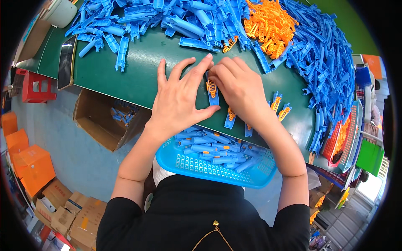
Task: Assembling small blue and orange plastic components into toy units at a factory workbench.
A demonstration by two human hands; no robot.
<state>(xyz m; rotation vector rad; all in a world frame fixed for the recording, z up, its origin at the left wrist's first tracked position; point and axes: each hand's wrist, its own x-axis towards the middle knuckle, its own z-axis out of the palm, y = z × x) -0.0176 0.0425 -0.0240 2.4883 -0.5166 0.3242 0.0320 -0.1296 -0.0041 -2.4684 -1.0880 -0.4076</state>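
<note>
In front of me on the green table lies a blue plastic half-shell with an orange ladder-like insert in it. My left hand arches over its left side, fingers spread, the thumb near its lower end. My right hand is closed in a pinch at the shell's upper end; what its fingertips hold is hidden. Beside my right wrist, several more blue shells with orange inserts lie on the table, partly covered by my forearm.
A blue basket of closed blue pieces sits against my lap. Blue shells and orange inserts are heaped at the back and right. A phone lies at the left edge, above a cardboard box. A red stool stands farther left.
</note>
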